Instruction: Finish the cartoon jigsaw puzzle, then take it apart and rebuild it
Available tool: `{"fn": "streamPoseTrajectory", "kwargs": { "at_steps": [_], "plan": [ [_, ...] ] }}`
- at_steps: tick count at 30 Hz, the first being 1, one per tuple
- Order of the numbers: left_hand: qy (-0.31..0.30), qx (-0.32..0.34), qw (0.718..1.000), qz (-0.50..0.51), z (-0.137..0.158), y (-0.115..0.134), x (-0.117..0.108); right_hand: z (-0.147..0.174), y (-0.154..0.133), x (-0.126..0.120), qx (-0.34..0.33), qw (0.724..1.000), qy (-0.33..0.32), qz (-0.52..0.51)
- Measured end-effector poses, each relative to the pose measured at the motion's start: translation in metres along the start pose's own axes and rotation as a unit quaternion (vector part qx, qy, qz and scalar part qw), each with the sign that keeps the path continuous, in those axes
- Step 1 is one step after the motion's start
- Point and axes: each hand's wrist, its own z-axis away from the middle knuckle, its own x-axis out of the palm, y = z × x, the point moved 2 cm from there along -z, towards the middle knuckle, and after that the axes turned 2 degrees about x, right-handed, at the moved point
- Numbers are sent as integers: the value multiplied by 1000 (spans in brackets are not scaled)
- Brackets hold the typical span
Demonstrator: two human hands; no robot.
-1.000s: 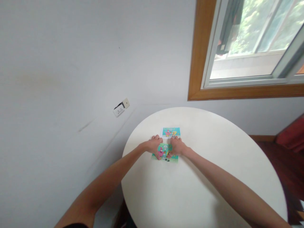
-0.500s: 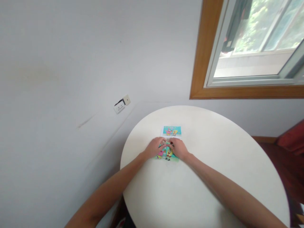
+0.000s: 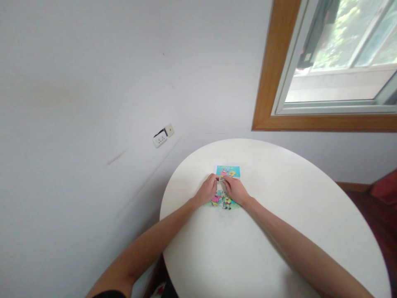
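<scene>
On a round white table (image 3: 279,174) lies a colourful cartoon picture (image 3: 227,203) with pink and yellow figures on a teal and green ground; a pale patch shows in its upper part, between my hands. Just behind it sits a second cartoon picture (image 3: 235,169) in teal on a white sheet, partly covered by my fingers. My left hand (image 3: 207,190) and my right hand (image 3: 235,189) almost meet above the near picture. Their fingertips pinch a small thin piece (image 3: 221,179) with a pale edge; its kind is too small to tell.
A pale wall (image 3: 93,103) with a power socket (image 3: 160,139) rises close along the table's left and far side. At the upper right is a wood-framed window (image 3: 262,122). Something red (image 3: 384,186) stands beyond the table's right edge.
My hands have lifted off the near picture and moved slightly away from me, fingertips now together on the small piece. More of the near picture shows. The camera view has shifted a little.
</scene>
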Motion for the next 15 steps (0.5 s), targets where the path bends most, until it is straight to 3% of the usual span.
{"fn": "streamPoseTrajectory", "kwargs": {
  "at_steps": [8,15],
  "plan": [
    [-11,-34,997,73,-2,0,-3,-1,0,-1,26,999,11,25],
    [-22,-23,998,50,7,-6,-8,-1,-2,0,15,1000,4,-9]
  ]
}}
